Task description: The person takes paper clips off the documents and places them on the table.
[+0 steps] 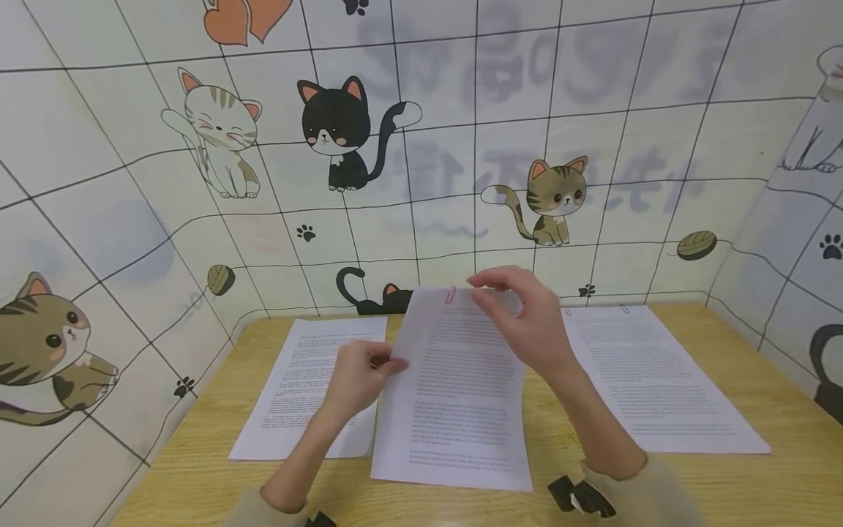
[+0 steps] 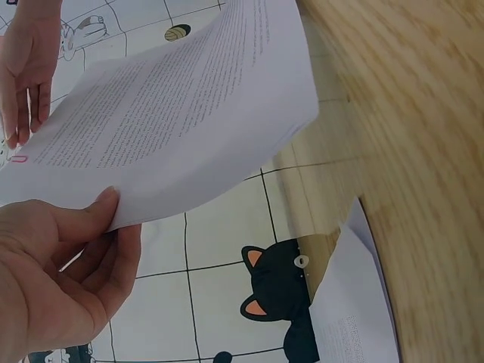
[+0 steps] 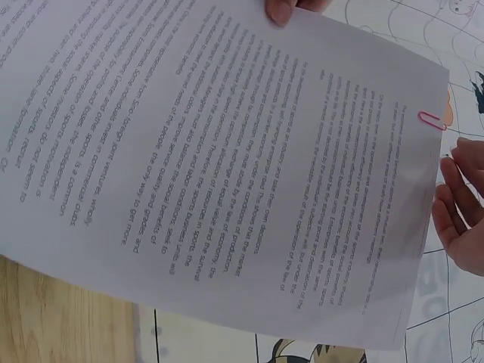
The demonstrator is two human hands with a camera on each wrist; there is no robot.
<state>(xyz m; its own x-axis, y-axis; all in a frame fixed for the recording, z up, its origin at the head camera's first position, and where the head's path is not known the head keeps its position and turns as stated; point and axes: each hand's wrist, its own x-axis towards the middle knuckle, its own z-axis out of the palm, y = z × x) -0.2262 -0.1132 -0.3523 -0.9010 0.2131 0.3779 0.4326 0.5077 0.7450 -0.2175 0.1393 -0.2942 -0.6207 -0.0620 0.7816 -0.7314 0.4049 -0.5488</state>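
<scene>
My left hand [image 1: 358,377] pinches the left edge of printed paper [image 1: 461,395], thumb on the front and fingers behind. The paper is held up and tilted above the table, and its lower part bends a little. A pink paper clip [image 1: 451,295] sits on its top edge, seen also as a pink clip [image 3: 432,121] in the right wrist view. Just right of that clip, my right hand [image 1: 527,322] has thumb and index fingertips close together at the top edge. Whether those fingertips hold something small cannot be made out.
Printed pages [image 1: 309,395] lie on the wooden table [image 1: 171,476] at left. At right lie other printed pages [image 1: 658,380] with clips on their top edge. Small yellow pieces [image 1: 568,439] lie near the right forearm. A cat-patterned wall covering [image 1: 448,146] stands behind the table.
</scene>
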